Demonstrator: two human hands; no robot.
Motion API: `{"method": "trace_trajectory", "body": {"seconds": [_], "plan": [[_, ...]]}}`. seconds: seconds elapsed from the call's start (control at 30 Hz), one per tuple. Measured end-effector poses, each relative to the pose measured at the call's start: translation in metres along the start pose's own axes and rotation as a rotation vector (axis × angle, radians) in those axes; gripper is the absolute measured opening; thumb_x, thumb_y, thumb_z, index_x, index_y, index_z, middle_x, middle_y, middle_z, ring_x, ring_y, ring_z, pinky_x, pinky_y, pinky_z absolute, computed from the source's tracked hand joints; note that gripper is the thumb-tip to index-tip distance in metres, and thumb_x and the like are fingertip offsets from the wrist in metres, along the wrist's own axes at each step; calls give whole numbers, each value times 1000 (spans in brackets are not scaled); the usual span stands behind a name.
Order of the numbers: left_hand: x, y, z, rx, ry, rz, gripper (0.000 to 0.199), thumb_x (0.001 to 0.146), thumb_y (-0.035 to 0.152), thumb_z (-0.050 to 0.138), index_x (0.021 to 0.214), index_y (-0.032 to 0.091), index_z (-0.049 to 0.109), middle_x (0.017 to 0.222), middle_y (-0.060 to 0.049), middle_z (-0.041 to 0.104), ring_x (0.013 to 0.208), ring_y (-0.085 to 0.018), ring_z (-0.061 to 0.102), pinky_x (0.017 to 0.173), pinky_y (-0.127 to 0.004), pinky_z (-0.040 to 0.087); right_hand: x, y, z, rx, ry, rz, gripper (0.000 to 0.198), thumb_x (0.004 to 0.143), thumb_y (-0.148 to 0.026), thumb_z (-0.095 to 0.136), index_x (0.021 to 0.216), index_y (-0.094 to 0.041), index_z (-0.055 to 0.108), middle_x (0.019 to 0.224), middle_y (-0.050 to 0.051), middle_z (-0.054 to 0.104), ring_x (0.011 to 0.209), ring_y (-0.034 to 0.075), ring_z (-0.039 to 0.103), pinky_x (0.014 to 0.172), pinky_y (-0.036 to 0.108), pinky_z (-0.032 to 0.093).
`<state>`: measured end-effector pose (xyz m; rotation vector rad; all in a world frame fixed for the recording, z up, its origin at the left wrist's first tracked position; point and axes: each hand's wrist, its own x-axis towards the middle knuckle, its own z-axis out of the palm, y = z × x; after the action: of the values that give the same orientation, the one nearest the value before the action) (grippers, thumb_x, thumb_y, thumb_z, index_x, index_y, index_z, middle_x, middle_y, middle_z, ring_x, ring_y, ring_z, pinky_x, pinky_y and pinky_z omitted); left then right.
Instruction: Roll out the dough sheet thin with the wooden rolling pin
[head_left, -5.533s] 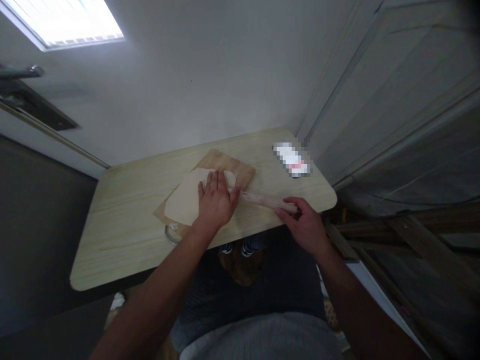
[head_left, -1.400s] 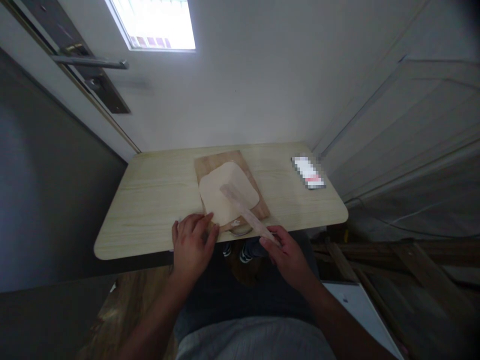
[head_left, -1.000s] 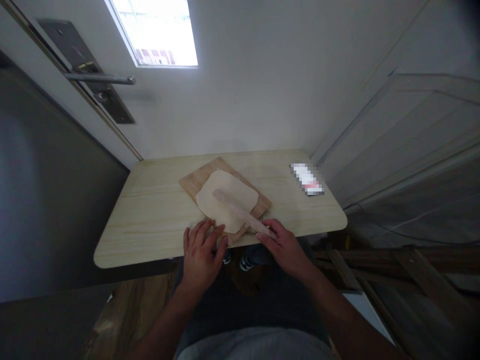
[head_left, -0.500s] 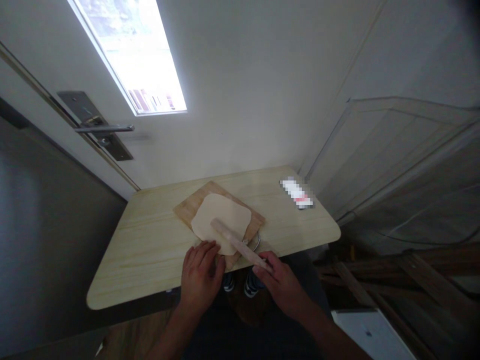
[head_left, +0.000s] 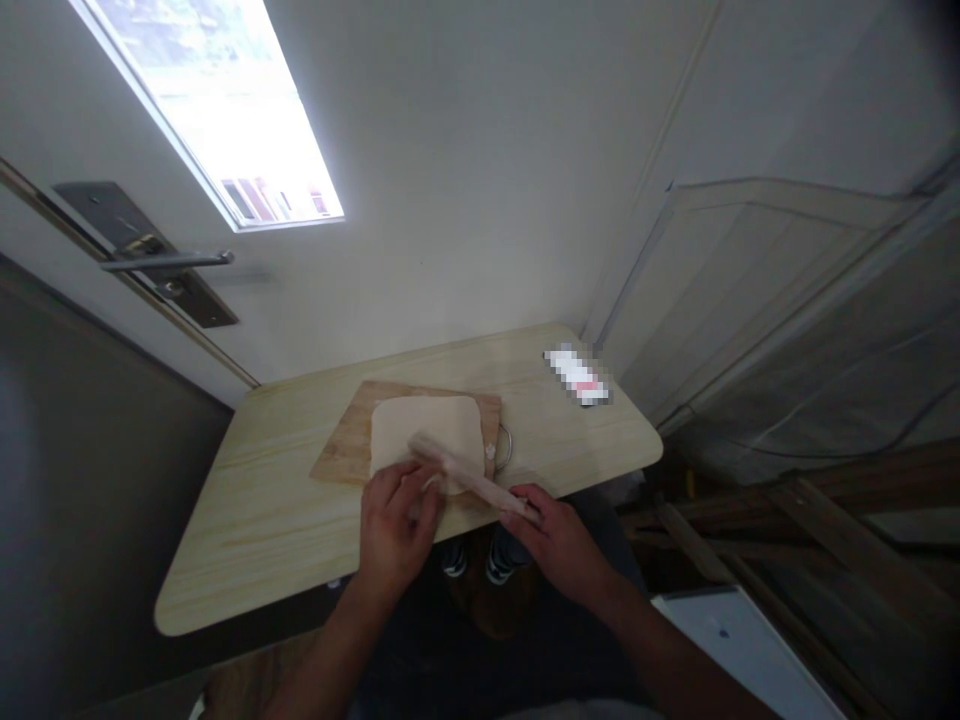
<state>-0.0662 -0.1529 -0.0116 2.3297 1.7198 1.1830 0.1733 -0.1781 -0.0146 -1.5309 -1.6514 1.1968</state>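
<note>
A flat, pale sheet of dough (head_left: 427,425) with rounded corners lies on a wooden cutting board (head_left: 345,440). My left hand (head_left: 395,515) is at the dough's near edge, its fingers curled and its thumb bent in, with a bit of the edge pinched between them. My right hand (head_left: 555,540) is closed round the near end of a wooden rolling pin (head_left: 469,477). The pin points away to the left, and its far end is over the dough. Part of the dough's near edge is hidden behind my left hand and the pin.
The board lies on a light wood-patterned table (head_left: 247,500) with rounded corners. A metal ring handle (head_left: 508,447) sticks out from the board's right side. A blurred-out phone-like object (head_left: 577,375) lies at the table's back right. Behind stands a door with a metal handle (head_left: 169,261).
The cutting board and dough have turned, so the board's far edge now runs more nearly level. My left hand has closed at the dough's edge. The whole view has shifted slightly.
</note>
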Motion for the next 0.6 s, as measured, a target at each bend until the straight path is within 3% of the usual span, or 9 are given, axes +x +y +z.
{"method": "trace_trajectory", "body": {"seconds": [0.1, 0.23, 0.37, 0.6], "plan": [[40, -4, 12, -46, 10, -6, 26, 97, 35, 53, 111, 25, 72, 111, -7, 70, 110, -24, 62, 99, -42, 49, 4, 0, -4, -22, 36, 2, 29, 89, -41, 62, 108, -20, 70, 84, 2, 72, 76, 18, 66, 68, 28, 45], [83, -11, 40, 12, -189, -2, 34, 98, 42, 50, 121, 25, 69, 127, -8, 68, 122, -26, 57, 110, -48, 41, 5, 0, -5, -37, 64, 18, 29, 90, -42, 63, 107, -20, 70, 84, 2, 72, 74, 18, 66, 67, 28, 44], [94, -15, 55, 171, -322, 66, 37, 100, 46, 44, 126, 30, 66, 139, -8, 61, 133, -30, 49, 114, -59, 29, 1, 3, -4, -74, 57, 16, 33, 95, -50, 56, 103, -20, 69, 79, 1, 70, 72, 18, 64, 65, 28, 42], [106, -9, 63, 179, -380, 97, 43, 100, 53, 40, 128, 30, 63, 137, -9, 62, 132, -32, 49, 111, -59, 31, -3, 3, -5, -191, 93, 20, 42, 100, -56, 42, 107, -21, 64, 84, 4, 71, 77, 21, 66, 69, 29, 42]]}}
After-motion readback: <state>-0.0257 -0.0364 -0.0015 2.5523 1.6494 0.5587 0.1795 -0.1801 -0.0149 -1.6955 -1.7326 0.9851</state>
